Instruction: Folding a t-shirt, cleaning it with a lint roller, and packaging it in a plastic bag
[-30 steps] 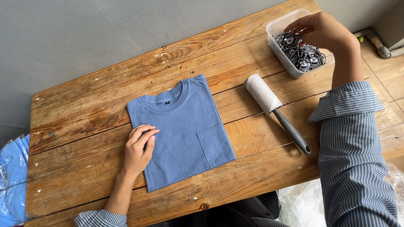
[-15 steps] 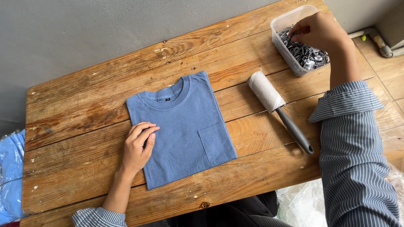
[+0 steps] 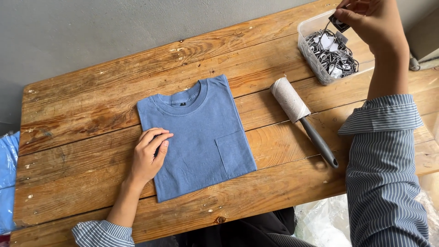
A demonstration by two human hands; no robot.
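Pinched between thumb and fingertips, the right hand point(image 3: 372, 20) keeps a tight grip on a small dark tag point(image 3: 339, 23) with a thin string, held just above the clear plastic tub point(image 3: 315, 55) of similar tags at the far right corner of the desk point(image 3: 91, 105). Its fingers are pressed together on the tag; the left hand point(image 3: 148, 158) lies flat with fingers spread loosely, pressing the left edge of the folded blue T-shirt point(image 3: 201, 137) that sits in the middle of the desk. Judging from this, the string could snag on the tangle in the tub and drag other tags out, or the light tub could tip if the hand catches its rim. A lint roller point(image 3: 302, 119) lies between shirt and tub, close enough that a sleeve could knock it. Rough, worn planks with knots and gaps could catch the fabric. Beyond the desk is a plain grey wall; clear plastic bags point(image 3: 320, 224) lie below the near edge, and blue material point(image 3: 7, 183) shows at the left.
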